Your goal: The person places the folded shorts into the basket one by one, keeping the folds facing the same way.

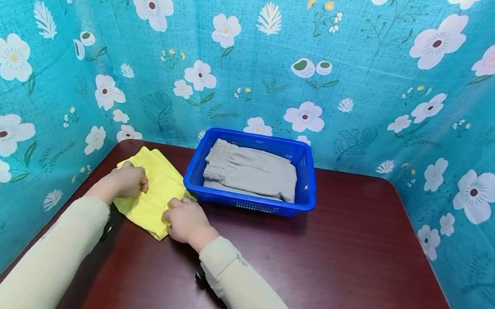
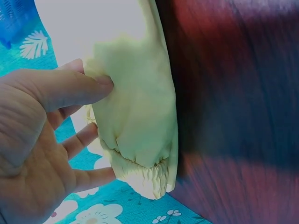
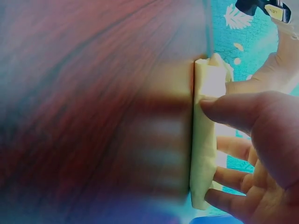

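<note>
Folded yellow pants [image 1: 155, 184] lie on the left part of the table, against the basket's left side. A gathered elastic edge shows at one end in the left wrist view. My left hand [image 1: 128, 181] is on their left side; its thumb [image 2: 96, 88] presses the cloth and the other fingers bend toward it. At the right edge my right hand [image 1: 188, 219] grips the fold, thumb [image 3: 222, 109] on the near side and fingertips along the top. In the head view, the undersides of both hands are hidden.
A blue plastic basket [image 1: 248, 203] stands at the table's back, holding folded grey pants [image 1: 257, 171] with an elastic waistband. The dark red-brown table [image 1: 331, 268] extends to the right. Blue flowered cloth [image 1: 257, 73] hangs behind and along both sides.
</note>
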`<action>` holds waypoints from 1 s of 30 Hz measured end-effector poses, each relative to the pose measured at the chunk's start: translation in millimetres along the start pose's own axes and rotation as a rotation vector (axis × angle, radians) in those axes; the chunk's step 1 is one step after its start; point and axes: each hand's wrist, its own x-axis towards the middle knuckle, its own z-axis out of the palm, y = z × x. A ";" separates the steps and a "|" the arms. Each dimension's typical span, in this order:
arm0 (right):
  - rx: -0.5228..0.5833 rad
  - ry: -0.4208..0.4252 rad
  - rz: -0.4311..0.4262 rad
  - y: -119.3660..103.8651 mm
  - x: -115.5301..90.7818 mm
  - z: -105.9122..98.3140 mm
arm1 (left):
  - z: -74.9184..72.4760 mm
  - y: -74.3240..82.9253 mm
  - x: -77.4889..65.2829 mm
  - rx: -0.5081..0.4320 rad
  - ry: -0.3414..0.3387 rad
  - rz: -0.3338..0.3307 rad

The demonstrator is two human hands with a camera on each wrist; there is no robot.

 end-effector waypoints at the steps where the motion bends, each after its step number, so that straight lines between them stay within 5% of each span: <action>1: -0.008 -0.003 0.000 -0.9 -0.5 -0.4 | 0.8 0.2 -1.2 -0.001 0.002 -0.002; 30: -0.003 -0.107 -0.038 2.5 -23.7 -20.9 | 24.9 21.0 -43.6 -0.047 0.119 0.003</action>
